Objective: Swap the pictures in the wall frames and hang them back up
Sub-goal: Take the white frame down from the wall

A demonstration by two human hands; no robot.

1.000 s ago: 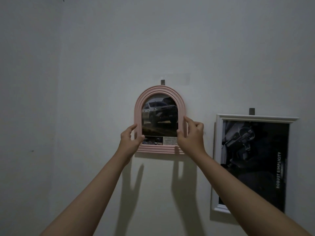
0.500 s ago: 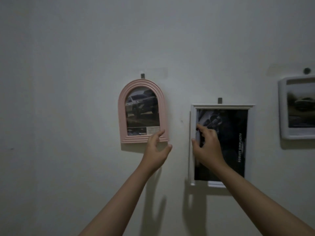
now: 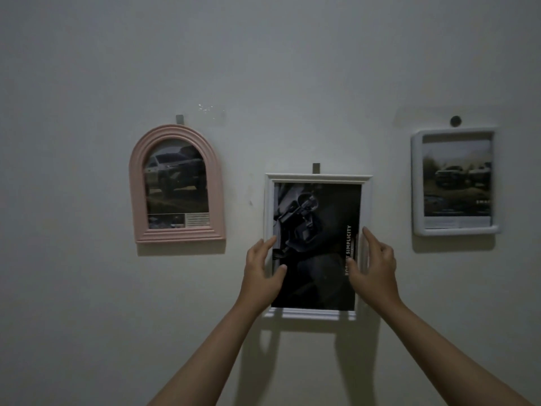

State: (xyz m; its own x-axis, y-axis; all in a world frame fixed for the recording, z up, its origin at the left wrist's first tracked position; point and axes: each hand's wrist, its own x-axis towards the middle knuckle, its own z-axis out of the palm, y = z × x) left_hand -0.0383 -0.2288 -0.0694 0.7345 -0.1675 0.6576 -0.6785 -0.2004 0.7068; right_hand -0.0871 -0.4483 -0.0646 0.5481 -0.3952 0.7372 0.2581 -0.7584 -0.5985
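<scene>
A white rectangular frame with a dark picture reading "SIMPLICITY" hangs on a grey hook at the centre of the wall. My left hand lies at its left edge, fingers fairly straight and thumb over the picture. On the right edge is my right hand, fingers pointing up along the moulding and thumb on the picture. To the left a pink arched frame with a car picture hangs on its own hook.
A third frame, white with rounded corners and a car picture, hangs at the right under a round dark hook. A strip of clear tape sticks to the wall above the pink frame. The wall is bare elsewhere.
Both hands left the pink arched frame, which stays on its hook, and moved right to the sides of the white rectangular frame. The view swung right, showing the third frame.
</scene>
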